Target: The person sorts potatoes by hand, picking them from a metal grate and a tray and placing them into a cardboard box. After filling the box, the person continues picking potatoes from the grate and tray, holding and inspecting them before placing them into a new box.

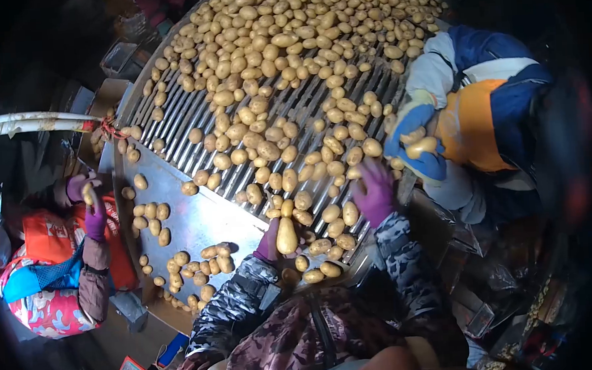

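Note:
My left hand (268, 243), in a purple glove, is closed around a long, knobbly potato (286, 236) near the front edge of the slatted metal table (195, 110). Part of the hand is hidden behind that potato. To its right, my right hand (375, 193), gloved in purple too, reaches over the slats with fingers spread. Nothing shows in its grip. Loose potatoes (331, 213) lie between my two hands, and others sit just beyond my right fingertips.
A large heap of potatoes (268, 32) covers the table's far side. Smaller groups rest on the smooth metal sheet (204, 220) at left. A co-worker in blue gloves (417, 142) holds potatoes at right; another in purple gloves (95, 212) holds one at left. A white pipe (38, 121) juts in.

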Tool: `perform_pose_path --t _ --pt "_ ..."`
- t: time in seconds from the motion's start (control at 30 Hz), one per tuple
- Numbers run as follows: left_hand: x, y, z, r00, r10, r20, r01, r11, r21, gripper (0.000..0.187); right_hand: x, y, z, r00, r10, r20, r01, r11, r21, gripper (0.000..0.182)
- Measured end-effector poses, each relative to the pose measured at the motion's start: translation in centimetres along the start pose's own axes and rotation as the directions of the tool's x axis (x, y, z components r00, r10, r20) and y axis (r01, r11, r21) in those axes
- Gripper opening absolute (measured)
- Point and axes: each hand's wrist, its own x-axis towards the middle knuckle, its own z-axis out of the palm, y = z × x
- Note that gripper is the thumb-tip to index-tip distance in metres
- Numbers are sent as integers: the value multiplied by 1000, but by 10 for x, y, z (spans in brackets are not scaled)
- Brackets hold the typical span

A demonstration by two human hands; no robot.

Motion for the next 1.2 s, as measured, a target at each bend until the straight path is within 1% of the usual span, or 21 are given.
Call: perform_pose_path --t 0.03,0.07,0.13,0.17,0.27,0.33,0.4,0.43,0.47,0.53,0.57,0.6,0.67,0.7,0.8,0.83,1.0,1.03,1.07,1.13,1.2 --pt "-1 4 -10 992 -117 44 117 993 12 81 11 13 6 999 35 -24 -34 999 37 47" --pt "-2 4 -6 989 -148 28 149 986 -70 83 20 17 22 972 46 -232 -38 999 40 51" --pt "-8 6 -3 992 -99 80 101 995 -19 83 34 25 47 971 24 -237 -61 986 -152 56" --pt "-2 8 -17 962 -117 245 107 993 50 81 38 22 54 976 95 -197 -133 974 -186 57" --pt "-4 8 -17 981 -36 190 2 984 179 81 47 15 64 961 172 -217 -225 943 -246 58" --pt "-6 7 -5 991 55 121 -76 981 180 80 45 3 49 976 213 -44 -218 945 -245 58" --pt "4 2 -17 986 -16 166 -8 990 140 79 27 -4 41 982 186 15 -175 947 -269 61" --pt "56 -11 -65 895 -350 276 370 929 -23 79 14 -3 42 986 162 35 -150 960 -238 62" --pt "24 -5 -36 903 -100 418 143 987 -72 82 0 -2 44 989 139 56 -125 971 -206 64" --pt "96 -37 -92 854 58 517 -79 997 18 81 -28 -14 35 987 124 103 -106 980 -168 57" --pt "8 -16 -2 926 248 283 -199 961 -190 77 -44 -15 37 997 73 34 -71 995 -64 51" --pt "31 -22 -10 949 188 253 -36 863 -504 75 -60 -16 38 999 31 -44 -30 999 39 45" --pt "-3 -15 26 956 206 209 -127 932 -339 77 -80 -40 25 971 193 -143 -103 874 475 37" --pt "4 -11 16 843 124 523 60 945 -321 79 -95 -53 14 965 108 -238 -20 938 345 35" --pt "-4 -24 36 956 115 270 -25 949 -314 77 -143 -90 5 936 329 123 -309 604 735 41" --pt "2 -48 33 933 279 229 -178 907 -381 73 -155 -96 13 941 327 91 -279 593 756 45" --pt "-13 -73 31 863 -25 505 67 996 -65 69 -203 -101 24 955 215 203 -270 353 896 75" --pt "2 -90 20 909 115 400 -214 954 212 72 -211 -101 18 881 204 428 -463 178 868 82" --pt "11 -107 22 889 268 371 -431 764 480 75 -216 -103 21 968 196 157 -226 412 882 83" --pt "-27 -100 52 926 -87 368 -44 942 334 69 -224 -105 0 856 351 380 -426 64 902 83" --pt "-64 -91 96 899 -274 340 29 814 580 63 -247 -89 -4 853 294 431 -336 -321 885 82"
